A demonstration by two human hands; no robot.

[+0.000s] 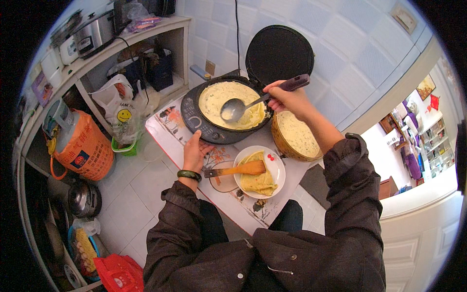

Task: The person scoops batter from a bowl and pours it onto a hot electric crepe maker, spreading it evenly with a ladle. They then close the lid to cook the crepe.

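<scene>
My right hand (286, 98) grips the dark handle of a ladle (233, 110). The ladle's bowl rests on or just above pale yellow batter (219, 93) spread in a black electric griddle (189, 122). Toward the griddle's right side the batter looks thicker and ridged. At the griddle's front edge, my left hand (195, 151) holds the rim, thumb on top and fingers below. Under my right forearm stands a brown patterned bowl (276, 140) of batter flecked with green. Nearer me, a white plate (280, 175) holds folded pancakes (261, 180), with a wooden spatula (251, 168) lying across them.
The griddle's round black lid (280, 54) stands raised against the tiled wall. Everything sits on a low patterned table (175, 135). To the left are an orange-covered gas cylinder (85, 146), a plastic bag (118, 98) and a shelf (160, 27) with a cooker (95, 34). A doorway opens at right.
</scene>
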